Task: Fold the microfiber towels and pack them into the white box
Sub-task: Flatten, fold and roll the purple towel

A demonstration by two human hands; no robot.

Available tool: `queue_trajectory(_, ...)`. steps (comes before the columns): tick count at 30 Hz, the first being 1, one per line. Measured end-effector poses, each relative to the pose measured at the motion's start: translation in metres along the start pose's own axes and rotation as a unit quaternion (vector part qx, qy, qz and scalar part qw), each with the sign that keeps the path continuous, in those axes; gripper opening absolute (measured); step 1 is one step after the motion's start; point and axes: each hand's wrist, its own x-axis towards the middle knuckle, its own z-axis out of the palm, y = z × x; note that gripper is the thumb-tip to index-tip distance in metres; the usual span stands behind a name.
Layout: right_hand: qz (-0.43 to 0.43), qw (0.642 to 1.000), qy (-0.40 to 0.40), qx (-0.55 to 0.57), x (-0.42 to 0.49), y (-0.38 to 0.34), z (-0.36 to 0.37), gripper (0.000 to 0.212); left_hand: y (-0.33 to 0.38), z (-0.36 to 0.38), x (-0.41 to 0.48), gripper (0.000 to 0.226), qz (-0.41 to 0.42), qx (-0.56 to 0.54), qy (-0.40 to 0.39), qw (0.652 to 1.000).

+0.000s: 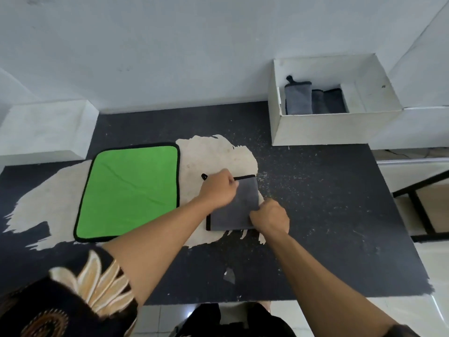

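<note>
- Left grip (218, 188) pinches grey towel (237, 207) far edge, right grip (271, 216) near corner: likely squaring the fold.
- Green towel (128, 190) flat on worktop (315, 203), probably next.

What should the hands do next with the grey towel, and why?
Probably fold the grey towel over once more. The left hand and right hand both grip its edges, and it lies flat, looking wider than the folded towels standing in the white box. The green towel can wait.
</note>
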Motion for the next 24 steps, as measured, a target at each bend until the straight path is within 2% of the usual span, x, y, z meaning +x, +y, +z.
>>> queue_trajectory(2, 0.007, 1.000, -0.002, 0.022, 0.000, 0.002, 0.000, 0.033, 0.027, 0.003, 0.019, 0.050, -0.064, -0.018, -0.011, 0.998)
queue_trajectory(4, 0.004, 0.999, 0.005, 0.043, 0.000, 0.003, 0.001, 0.029, 0.053, 0.012, 0.029, 0.066, -0.074, 0.021, -0.034, 0.996)
queue_trajectory(8, -0.012, 0.997, 0.028, 0.066, -0.001, 0.003, 0.002, 0.012, 0.083, 0.030, 0.033, 0.065, -0.050, 0.141, -0.046, 0.988)
queue_trajectory(11, -0.029, 0.995, 0.059, 0.072, -0.004, 0.005, 0.001, 0.016, 0.089, 0.039, 0.038, 0.077, -0.060, 0.166, -0.079, 0.981)
queue_trajectory(16, -0.044, 0.990, 0.085, 0.102, -0.012, 0.009, 0.005, 0.007, 0.080, 0.044, 0.040, 0.070, -0.059, 0.119, -0.043, 0.990)
queue_trajectory(21, -0.058, 0.988, 0.113, 0.090, -0.028, 0.005, 0.010, 0.019, 0.073, 0.028, 0.037, 0.059, -0.042, 0.092, -0.042, 0.994)
queue_trajectory(24, -0.112, 0.980, 0.153, 0.054, -0.039, -0.002, 0.013, 0.022, 0.054, 0.007, 0.036, 0.061, -0.041, 0.046, -0.058, 0.996)
